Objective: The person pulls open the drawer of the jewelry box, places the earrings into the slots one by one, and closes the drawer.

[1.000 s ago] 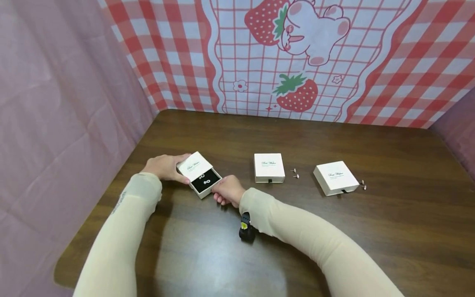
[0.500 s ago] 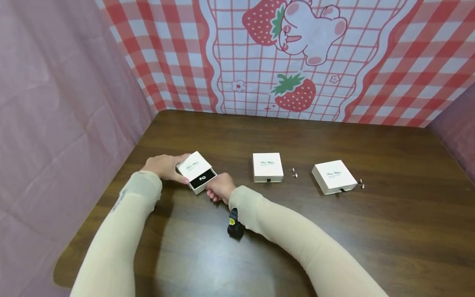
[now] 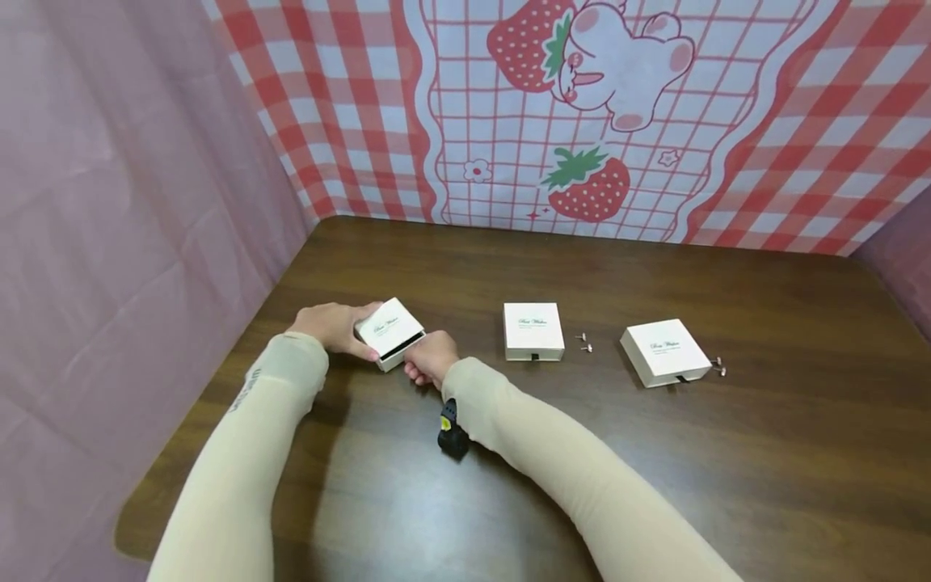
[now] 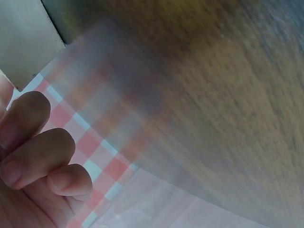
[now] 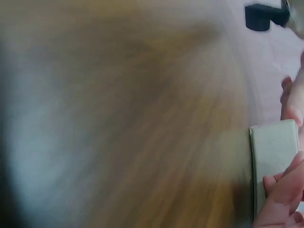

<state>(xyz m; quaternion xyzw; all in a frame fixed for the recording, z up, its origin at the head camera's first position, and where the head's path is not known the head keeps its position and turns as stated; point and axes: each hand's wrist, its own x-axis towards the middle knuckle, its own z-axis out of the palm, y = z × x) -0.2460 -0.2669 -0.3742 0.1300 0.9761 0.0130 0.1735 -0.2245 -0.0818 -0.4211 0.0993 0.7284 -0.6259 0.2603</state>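
Two hands met on one small white box [image 3: 389, 332] at the left of the desk [image 3: 655, 453]: the left hand [image 3: 330, 325] had its fingers curled round the box's far left side, and the right hand [image 3: 431, 357] had its fingers bent against the near right end, where the drawer sat. From the head view the drawer looked pushed almost fully in, with only a thin dark slit showing at that end, so the step in hand read as closing the box, and it seemed nearly finished. In the right wrist view the fingers [image 5: 280, 190] lay against the pale edge of the box [image 5: 273, 164], though the blur hid how tightly they pressed. The left wrist view showed curled fingers [image 4: 35, 147] and blurred cloth, little else. Whatever lay inside could not be seen. A final short push to seat the drawer flush seemed to be what the next move called for, with the left hand bracing the sleeve so it would not slide. Further right stood a second box [image 3: 534, 331] with two small earrings [image 3: 583, 342] just beside it, then a third box [image 3: 665, 352] with another pair [image 3: 718, 366] at its right edge. Behind rose a strawberry-print cloth [image 3: 582, 121].
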